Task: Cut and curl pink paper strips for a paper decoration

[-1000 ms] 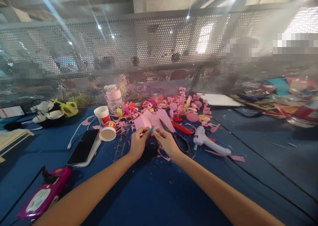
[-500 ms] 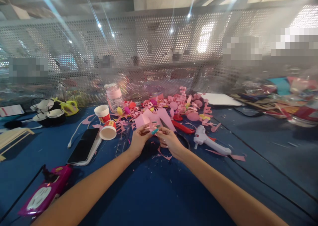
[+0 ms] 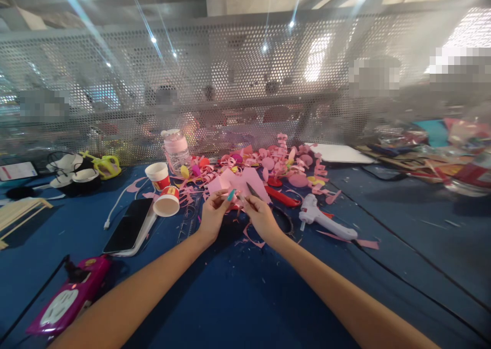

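Note:
My left hand (image 3: pixel 213 216) is closed, thumb and fingers pinching a small pink paper piece (image 3: pixel 237 195). From the other side my right hand (image 3: pixel 263 218) is closed on the same piece, its fingertips close to the left ones. Much of the piece is hidden by the fingers. Just behind the hands lie folded pink paper sheets (image 3: pixel 256 179). A dark pointed blade (image 3: pixel 252 189) shows above my right fingers, and a black loop (image 3: pixel 286 220) lies beside that hand. Further back is a heap of pink paper cutouts and curls (image 3: pixel 268 162).
Right of my hands lie a red-handled tool (image 3: pixel 283 197) and a white glue gun (image 3: pixel 326 221) with its cord. To the left are paper cups (image 3: pixel 167 203), a phone (image 3: pixel 129 226) and a purple power strip (image 3: pixel 71 298). A pink-lidded bottle (image 3: pixel 176 149) stands before the perforated metal screen (image 3: pixel 238 72).
My fingers have shifted on the small pink paper piece. The left thumb has moved slightly up and left, and the right fingers have drawn in. Things on the table have stayed put.

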The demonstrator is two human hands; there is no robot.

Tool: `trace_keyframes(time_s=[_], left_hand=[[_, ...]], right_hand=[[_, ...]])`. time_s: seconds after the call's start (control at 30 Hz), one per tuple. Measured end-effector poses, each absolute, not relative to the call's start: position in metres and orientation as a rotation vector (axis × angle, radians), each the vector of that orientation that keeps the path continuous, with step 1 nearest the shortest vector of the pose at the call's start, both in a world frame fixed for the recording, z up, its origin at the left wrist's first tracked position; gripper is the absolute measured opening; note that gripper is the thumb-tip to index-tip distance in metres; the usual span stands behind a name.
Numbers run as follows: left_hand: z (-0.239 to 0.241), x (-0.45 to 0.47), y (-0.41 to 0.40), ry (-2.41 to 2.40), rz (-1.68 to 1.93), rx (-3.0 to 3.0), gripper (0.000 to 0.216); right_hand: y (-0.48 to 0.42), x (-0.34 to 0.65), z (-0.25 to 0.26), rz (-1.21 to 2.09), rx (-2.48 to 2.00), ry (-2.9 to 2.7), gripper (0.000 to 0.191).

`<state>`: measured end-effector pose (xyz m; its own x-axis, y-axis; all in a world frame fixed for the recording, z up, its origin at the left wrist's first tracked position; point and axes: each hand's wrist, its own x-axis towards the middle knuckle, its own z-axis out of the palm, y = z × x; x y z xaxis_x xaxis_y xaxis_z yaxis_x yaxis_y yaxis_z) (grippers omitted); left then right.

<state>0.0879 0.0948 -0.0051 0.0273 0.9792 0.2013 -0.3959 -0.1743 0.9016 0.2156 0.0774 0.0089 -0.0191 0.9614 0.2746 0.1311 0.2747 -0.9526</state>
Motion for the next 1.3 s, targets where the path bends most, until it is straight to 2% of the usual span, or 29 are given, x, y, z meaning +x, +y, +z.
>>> trace_keyframes(time_s=[0.13,0.5,1.07,1.3], left_hand=[[-0.006,0.088,0.094,0.832,1.498,1.149,0.037],[-0.002,0.087,0.089,0.919,1.535,1.278,0.028],[0.004,0.092,0.082,0.871,1.412,1.373,0.023],[0.001,0.093,0.081,0.853,1.398,1.381,0.018]], right_hand=[[0.070,0.213,0.010,0.697,-1.143,-1.654,0.028],[0.063,0.210,0.010,0.389,-1.302,-1.976,0.028],[0.065,0.216,0.014,0.275,-1.338,-1.747,0.027],[0.062,0.212,0.013,-0.032,-1.320,-1.879,0.029]])
